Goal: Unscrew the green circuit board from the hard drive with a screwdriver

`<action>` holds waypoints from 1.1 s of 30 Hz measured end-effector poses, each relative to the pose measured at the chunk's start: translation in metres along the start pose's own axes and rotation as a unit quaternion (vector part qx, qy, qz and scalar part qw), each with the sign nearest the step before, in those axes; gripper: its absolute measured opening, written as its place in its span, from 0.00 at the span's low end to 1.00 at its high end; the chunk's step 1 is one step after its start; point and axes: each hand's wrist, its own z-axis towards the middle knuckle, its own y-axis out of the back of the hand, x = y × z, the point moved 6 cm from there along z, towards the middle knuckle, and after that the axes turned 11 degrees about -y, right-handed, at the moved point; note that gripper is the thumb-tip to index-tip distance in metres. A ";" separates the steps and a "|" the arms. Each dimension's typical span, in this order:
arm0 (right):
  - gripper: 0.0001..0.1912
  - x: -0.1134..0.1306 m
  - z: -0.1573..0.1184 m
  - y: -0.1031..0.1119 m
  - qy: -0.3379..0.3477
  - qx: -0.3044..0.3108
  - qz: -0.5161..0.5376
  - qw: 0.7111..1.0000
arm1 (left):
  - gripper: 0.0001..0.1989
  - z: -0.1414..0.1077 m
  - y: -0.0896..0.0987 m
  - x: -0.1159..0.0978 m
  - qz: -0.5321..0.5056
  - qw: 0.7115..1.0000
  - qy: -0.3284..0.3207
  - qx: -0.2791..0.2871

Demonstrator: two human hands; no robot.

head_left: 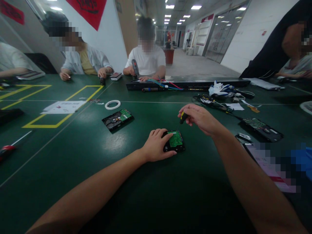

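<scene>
A black hard drive with a green circuit board [175, 139] lies on the green table in front of me. My left hand [158, 145] rests over its left side, thumb along the near edge and fingers on top, gripping it. Above and to the right of the drive, my right hand [196, 117] holds a small screwdriver with a yellow and black handle [183, 117] between closed fingers. The screwdriver points down toward the drive's far edge; its tip is too faint to place exactly.
Another hard drive [118, 120] and a white tape ring [112, 104] lie to the left. A third drive [262, 129], cables [211, 102] and a clipboard [268, 165] are on the right. People sit across, behind a long black housing [192, 85].
</scene>
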 end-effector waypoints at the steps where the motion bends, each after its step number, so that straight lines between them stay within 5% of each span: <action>1: 0.06 0.001 0.001 -0.001 0.006 -0.005 -0.009 1.000 | 0.45 0.000 0.000 0.000 0.000 1.000 0.000 0.001; 7: 0.08 0.001 0.009 0.000 0.072 -0.114 -0.073 0.988 | 0.45 0.000 0.000 0.001 0.002 1.000 0.001 0.006; 11: 0.05 -0.001 0.005 0.001 0.173 -0.231 -0.168 0.943 | 0.45 0.000 0.000 0.000 0.007 1.000 0.003 0.009; 15: 0.10 -0.007 -0.002 -0.004 0.238 -0.264 -0.224 0.907 | 0.45 0.001 -0.001 0.001 0.009 1.000 0.004 0.006; 21: 0.22 -0.016 -0.001 -0.013 0.316 -0.253 -0.283 0.869 | 0.45 0.001 0.001 0.000 0.003 1.000 0.003 0.004; 33: 0.29 -0.038 0.012 -0.010 0.296 -0.239 -0.220 0.899 | 0.43 0.007 0.005 0.017 -0.023 1.000 -0.012 0.010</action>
